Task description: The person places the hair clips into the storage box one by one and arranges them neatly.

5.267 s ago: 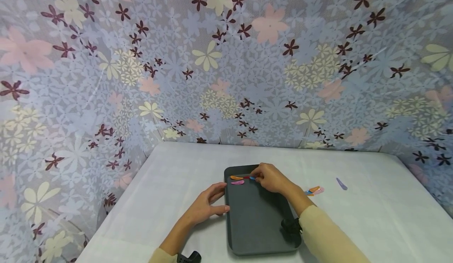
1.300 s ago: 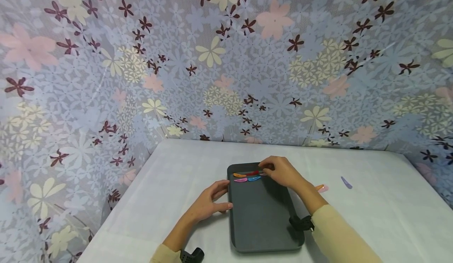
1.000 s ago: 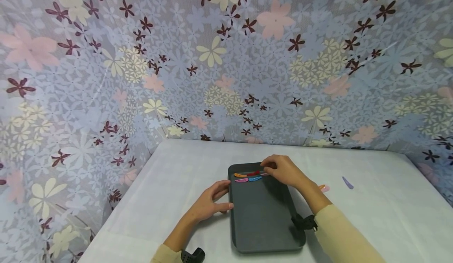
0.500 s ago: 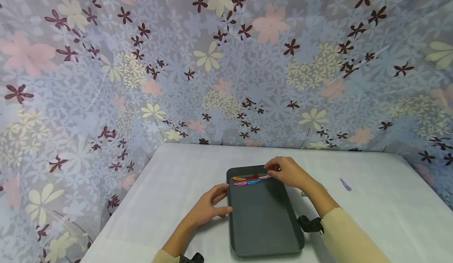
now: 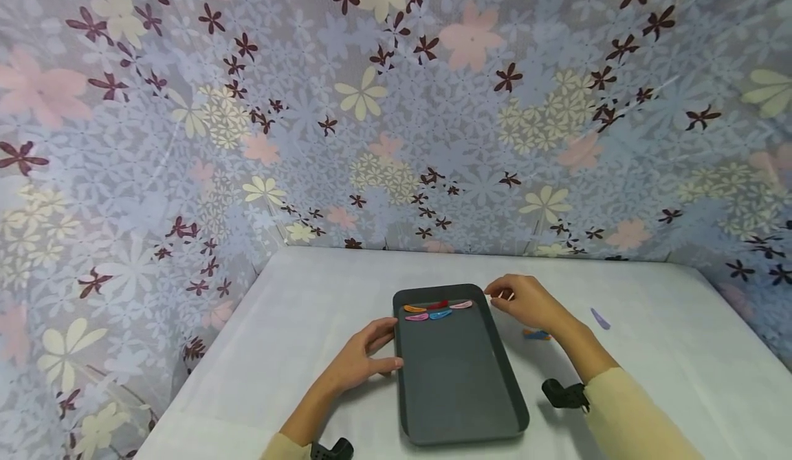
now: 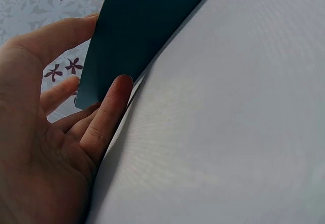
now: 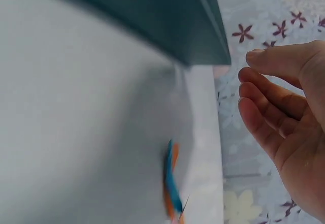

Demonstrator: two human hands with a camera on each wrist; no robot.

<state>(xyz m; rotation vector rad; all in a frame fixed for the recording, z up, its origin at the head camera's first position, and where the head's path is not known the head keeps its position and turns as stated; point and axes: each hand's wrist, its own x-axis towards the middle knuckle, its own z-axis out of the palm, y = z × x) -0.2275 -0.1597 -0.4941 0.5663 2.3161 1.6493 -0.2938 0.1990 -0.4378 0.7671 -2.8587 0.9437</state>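
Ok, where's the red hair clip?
In the head view, the red clip lies in the tray, right of the orange clip, left of the pale pink clip.

A white table [image 5: 334, 281], its surface smooth and pale, carries a dark grey tray [image 5: 460, 384] with a raised rim, lying flat near the middle. To the right of the tray, a blue clip [image 7: 171, 181] and orange clips [image 7: 175, 154] lie bunched together on the tabletop, with a purple clip [image 5: 599, 318] farther right, apart from them.
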